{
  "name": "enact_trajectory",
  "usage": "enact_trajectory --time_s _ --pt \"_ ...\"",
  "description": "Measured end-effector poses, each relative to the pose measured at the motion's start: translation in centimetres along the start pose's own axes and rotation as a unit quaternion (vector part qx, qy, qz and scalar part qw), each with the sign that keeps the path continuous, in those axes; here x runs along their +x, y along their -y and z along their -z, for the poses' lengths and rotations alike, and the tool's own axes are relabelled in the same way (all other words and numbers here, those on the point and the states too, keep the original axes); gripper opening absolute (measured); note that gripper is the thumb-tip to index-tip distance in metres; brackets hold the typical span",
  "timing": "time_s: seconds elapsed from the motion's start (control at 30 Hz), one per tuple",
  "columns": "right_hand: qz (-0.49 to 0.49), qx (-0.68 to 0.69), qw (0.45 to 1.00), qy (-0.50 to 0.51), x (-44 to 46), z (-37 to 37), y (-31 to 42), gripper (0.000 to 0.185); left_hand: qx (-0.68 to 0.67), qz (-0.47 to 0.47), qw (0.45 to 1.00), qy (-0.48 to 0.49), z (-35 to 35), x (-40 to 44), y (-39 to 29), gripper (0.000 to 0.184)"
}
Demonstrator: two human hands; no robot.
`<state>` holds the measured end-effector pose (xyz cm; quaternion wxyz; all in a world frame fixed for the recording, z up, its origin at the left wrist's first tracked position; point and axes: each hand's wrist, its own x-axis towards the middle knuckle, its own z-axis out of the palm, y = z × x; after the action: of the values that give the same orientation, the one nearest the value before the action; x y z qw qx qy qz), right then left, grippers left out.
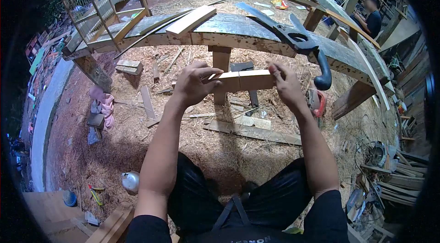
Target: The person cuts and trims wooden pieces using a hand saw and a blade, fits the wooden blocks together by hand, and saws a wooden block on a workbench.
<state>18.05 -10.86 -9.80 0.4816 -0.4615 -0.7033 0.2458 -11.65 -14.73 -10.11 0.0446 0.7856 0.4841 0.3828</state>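
Two short wooden blocks are held up end to end in front of me, with a thin dark seam where they meet. Pinched between the fingers and thumb of my left hand (196,82) is the left wooden block (229,82). My right hand (287,85) grips the outer end of the right wooden block (255,81). Beyond the blocks runs a long wooden bench (247,41). A handsaw (298,39) lies on it, its dark handle hanging over the near edge. A pale wooden board (191,21) rests across the bench top.
Sawdust and offcuts such as a flat plank (256,133) cover the ground. A wooden frame with thin bars (98,9) stands at the bench's left end. A red-handled tool (318,103) lies under the bench. Another person (370,17) sits at the far right.
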Motion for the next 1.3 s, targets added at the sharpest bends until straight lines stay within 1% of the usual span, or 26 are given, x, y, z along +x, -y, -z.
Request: enact_trajectory --time_s 0.07,0.1,0.13,0.17,0.2,0.23,0.3,0.33,0.4,0.43,0.47,0.53,0.6,0.63,0.67,0.73,0.87,0.93,0.97,1.0,1.03,1.07,1.1,1.23,1.3 --pt "-0.110 0.012 0.987 0.113 0.0 -0.2 0.5 0.048 -0.016 0.000 1.000 0.002 -0.7 0.2 -0.3 0.027" --pt "-0.136 0.102 0.980 0.101 -0.3 -0.8 0.5 0.047 -0.030 -0.001 1.000 0.004 -1.0 0.3 -0.4 0.026" --pt "-0.135 0.101 0.980 0.103 -0.2 -1.3 0.3 0.047 -0.030 0.000 1.000 0.002 -1.3 0.5 -0.5 0.026" --pt "-0.150 0.141 0.977 0.054 -0.1 -1.8 0.0 0.045 -0.016 0.016 1.000 -0.003 -1.4 0.7 -0.5 0.025" --pt "-0.164 0.181 0.970 0.004 0.0 -2.2 -0.4 0.045 -0.001 0.032 0.999 -0.008 -1.4 0.8 -0.5 0.027" --pt "-0.164 0.182 0.969 0.005 0.1 -2.5 -1.2 0.045 0.000 0.032 0.999 -0.007 -1.6 0.7 -0.3 0.027" --pt "-0.181 0.129 0.968 -0.115 0.4 -2.7 -2.3 0.050 0.149 0.100 0.977 -0.111 -2.2 0.4 0.6 0.048" --pt "-0.182 0.130 0.968 -0.117 0.4 -2.7 -2.4 0.050 0.149 0.098 0.978 -0.109 -2.4 0.4 0.9 0.048" --pt "-0.212 0.105 0.956 -0.174 0.4 -2.8 -2.2 0.051 0.055 0.251 0.951 -0.172 -2.7 0.4 1.5 0.061" --pt "-0.212 0.107 0.956 -0.174 0.4 -2.9 -2.3 0.051 0.003 0.277 0.937 -0.212 -2.9 0.7 1.5 0.061" --pt "-0.197 0.088 0.963 -0.161 0.2 -3.1 -2.5 0.053 0.004 0.278 0.937 -0.212 -3.2 0.8 1.9 0.061" --pt "-0.183 0.070 0.969 -0.149 0.3 -3.2 -2.3 0.054 -0.080 0.308 0.907 -0.276 -3.6 1.0 2.3 0.064" --pt "-0.175 -0.036 0.966 -0.187 0.7 -3.0 -1.5 0.060 -0.083 0.317 0.905 -0.272 -3.8 1.2 2.3 0.063" --pt "-0.171 -0.074 0.960 -0.210 0.7 -2.6 0.6 0.064 -0.081 0.325 0.903 -0.271 -3.9 1.4 2.2 0.061" --pt "-0.172 -0.075 0.959 -0.210 0.7 -2.3 0.7 0.064 -0.079 0.332 0.900 -0.271 -3.9 1.5 2.0 0.059" --pt "-0.105 -0.077 0.965 -0.229 1.0 -1.8 0.6 0.065 -0.065 0.318 0.907 -0.268 -3.7 1.8 1.6 0.055" --pt "-0.066 -0.066 0.965 -0.243 1.1 -1.5 -0.5 0.066 -0.064 0.300 0.910 -0.280 -3.1 2.5 0.7 0.055" --pt "-0.056 -0.060 0.967 -0.239 0.8 -1.2 -0.3 0.064 -0.109 0.287 0.910 -0.279 -2.8 2.5 0.9 0.056" --pt "-0.045 -0.054 0.970 -0.235 0.8 -1.1 -0.2 0.062 -0.122 0.266 0.913 -0.283 -2.8 2.3 1.1 0.053" --pt "-0.043 -0.054 0.970 -0.234 0.7 -1.1 -0.3 0.062 -0.122 0.266 0.913 -0.284 -2.8 2.2 0.8 0.053" --pt "0.009 -0.042 0.966 -0.254 0.6 -1.2 -0.6 0.060 -0.168 0.246 0.909 -0.291 -2.9 2.1 0.5 0.050" --pt "0.003 -0.013 0.967 -0.256 0.1 -1.2 -0.5 0.055 -0.213 0.225 0.903 -0.297 -2.9 2.0 0.3 0.047" --pt "-0.003 0.016 0.966 -0.258 -0.4 -1.3 -0.4 0.050 -0.245 0.224 0.904 -0.269 -2.8 1.7 0.4 0.043" --pt "-0.018 0.054 0.966 -0.251 -0.8 -1.2 -0.1 0.053 -0.235 0.209 0.918 -0.240 -1.8 1.4 0.5 0.042" --pt "-0.009 0.032 0.964 -0.265 -0.9 -0.9 0.6 0.056 -0.056 0.127 0.973 -0.187 -0.6 1.3 -0.7 0.038"
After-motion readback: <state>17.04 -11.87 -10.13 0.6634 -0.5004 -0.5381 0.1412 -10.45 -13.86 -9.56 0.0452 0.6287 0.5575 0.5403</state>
